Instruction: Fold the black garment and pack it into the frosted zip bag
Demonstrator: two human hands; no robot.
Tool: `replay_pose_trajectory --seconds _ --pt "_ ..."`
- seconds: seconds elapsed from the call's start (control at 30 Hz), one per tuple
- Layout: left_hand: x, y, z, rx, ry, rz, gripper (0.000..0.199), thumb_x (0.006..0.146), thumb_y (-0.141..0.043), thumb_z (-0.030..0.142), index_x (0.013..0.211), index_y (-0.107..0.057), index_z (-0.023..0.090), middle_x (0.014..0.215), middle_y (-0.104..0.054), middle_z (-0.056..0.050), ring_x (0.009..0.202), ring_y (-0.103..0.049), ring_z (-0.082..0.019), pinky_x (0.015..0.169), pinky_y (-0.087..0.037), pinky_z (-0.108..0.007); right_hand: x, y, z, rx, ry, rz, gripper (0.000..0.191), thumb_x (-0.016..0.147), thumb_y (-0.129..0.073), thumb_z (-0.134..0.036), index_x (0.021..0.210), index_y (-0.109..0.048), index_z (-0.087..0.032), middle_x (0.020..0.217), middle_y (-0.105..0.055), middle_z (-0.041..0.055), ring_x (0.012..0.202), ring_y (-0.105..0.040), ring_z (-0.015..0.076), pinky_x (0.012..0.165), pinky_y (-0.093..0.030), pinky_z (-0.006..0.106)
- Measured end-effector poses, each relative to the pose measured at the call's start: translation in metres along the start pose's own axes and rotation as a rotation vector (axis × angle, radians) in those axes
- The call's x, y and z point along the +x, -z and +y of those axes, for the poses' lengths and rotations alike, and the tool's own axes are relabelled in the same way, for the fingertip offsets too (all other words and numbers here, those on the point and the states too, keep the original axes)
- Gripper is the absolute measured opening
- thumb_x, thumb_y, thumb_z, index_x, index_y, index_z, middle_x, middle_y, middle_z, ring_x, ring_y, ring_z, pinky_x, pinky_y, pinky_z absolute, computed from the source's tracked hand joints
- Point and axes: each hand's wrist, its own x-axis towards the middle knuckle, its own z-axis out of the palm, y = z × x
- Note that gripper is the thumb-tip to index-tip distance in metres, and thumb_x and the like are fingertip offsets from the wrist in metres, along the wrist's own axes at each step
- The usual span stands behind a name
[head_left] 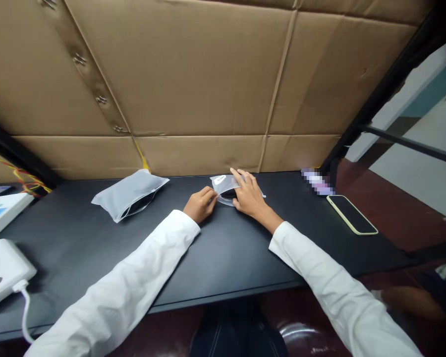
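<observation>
Near the back edge of the worktop [223, 263], the left hand [200, 205] apparently pinches the labelled plastic pouch [226, 185], the right hand [251, 196] splayed over it — light, even tension should stop its mouth collapsing

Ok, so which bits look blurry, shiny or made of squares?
In the head view, little coloured squares hide something beside the phone; in the head view, bright glare shines on the floor; also in the head view, the person at the right edge looks dim and blurry, while the left hand and right hand look fairly sharp.
</observation>
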Motion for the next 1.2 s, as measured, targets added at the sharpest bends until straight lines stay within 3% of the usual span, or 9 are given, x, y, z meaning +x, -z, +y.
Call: replay_pose_trajectory --seconds 0.13,0.27,0.53,0.7,0.9,1.07,1.13,1.2 --pt "0.0 -0.001 -0.001 -0.001 -0.004 -0.02 0.015 0.097 -0.052 0.022 0.086 -0.061 0.017 0.083 -0.065 -0.004 0.07 -0.062 -0.012 0.064 -0.049 -0.022 0.009 -0.022 0.01 -0.044 -0.021 0.004 0.02 0.075 -0.063 -0.01 0.091 -0.074 -0.007 0.147 -0.047 0.021 0.135 -0.038 0.0368 0.111 -0.031 0.052" --pt "-0.001 -0.002 -0.002 0.012 0.009 -0.019 0.015 0.096 -0.052 0.021 0.084 -0.061 0.017 0.082 -0.065 -0.004 0.069 -0.062 -0.012 0.063 -0.049 -0.022 0.007 -0.033 0.02 0.024 0.016 0.062 0.017 0.073 -0.063 -0.011 0.086 -0.074 -0.01 0.133 -0.06 0.0187 0.127 -0.045 0.0352 0.106 -0.035 0.053" --pt "-0.003 -0.001 -0.009 -0.007 0.046 0.05 0.017 0.094 -0.053 0.02 0.079 -0.061 0.017 0.081 -0.064 -0.004 0.069 -0.063 -0.012 0.063 -0.049 -0.022 -0.002 -0.012 0.019 0.435 0.057 0.265 0.009 0.063 -0.064 -0.017 0.071 -0.064 -0.02 0.111 -0.069 0.0095 0.111 -0.054 0.0284 0.095 -0.044 0.048" --pt "0.001 0.001 -0.002 -0.056 0.077 0.097 0.016 0.094 -0.055 0.021 0.08 -0.062 0.018 0.082 -0.064 -0.004 0.07 -0.063 -0.012 0.065 -0.051 -0.023 0.0 0.005 0.028 0.804 -0.155 0.253 0.01 0.06 -0.06 -0.02 0.058 -0.05 -0.022 0.097 -0.069 0.0073 0.098 -0.058 0.0255 0.089 -0.047 0.044" --pt "0.006 0.005 0.011 -0.18 0.097 0.16 0.015 0.094 -0.058 0.024 0.083 -0.065 0.018 0.081 -0.066 -0.003 0.073 -0.063 -0.012 0.069 -0.053 -0.025 -0.001 0.008 0.042 1.238 -0.347 0.17 0.016 0.056 -0.063 -0.028 0.052 -0.05 -0.02 0.085 -0.064 0.0051 0.086 -0.058 0.0227 0.083 -0.045 0.037" --pt "0.004 0.007 0.007 -0.153 0.137 0.152 0.019 0.095 -0.057 0.027 0.082 -0.066 0.018 0.082 -0.067 -0.004 0.074 -0.064 -0.013 0.068 -0.054 -0.026 -0.004 0.014 0.049 1.477 -0.733 0.156 0.027 0.057 -0.064 -0.047 0.067 -0.059 -0.023 0.071 -0.063 0.0028 0.072 -0.058 0.0219 0.068 -0.047 0.035" --pt "0.003 0.006 0.003 -0.115 0.148 0.173 0.019 0.095 -0.057 0.027 0.081 -0.065 0.018 0.081 -0.066 -0.004 0.074 -0.064 -0.013 0.068 -0.054 -0.025 -0.004 0.023 0.051 1.555 -0.782 0.177 0.027 0.059 -0.065 -0.047 0.07 -0.06 -0.023 0.07 -0.064 0.0021 0.072 -0.06 0.0223 0.068 -0.049 0.035" --pt "0.002 0.004 -0.002 -0.073 0.151 0.198 0.019 0.095 -0.057 0.027 0.08 -0.064 0.018 0.081 -0.066 -0.003 0.073 -0.064 -0.013 0.069 -0.054 -0.025 -0.004 0.034 0.053 1.621 -0.741 0.128 0.024 0.061 -0.069 -0.041 0.075 -0.063 -0.022 0.075 -0.066 0.0011 0.074 -0.063 0.0212 0.071 -0.051 0.034"
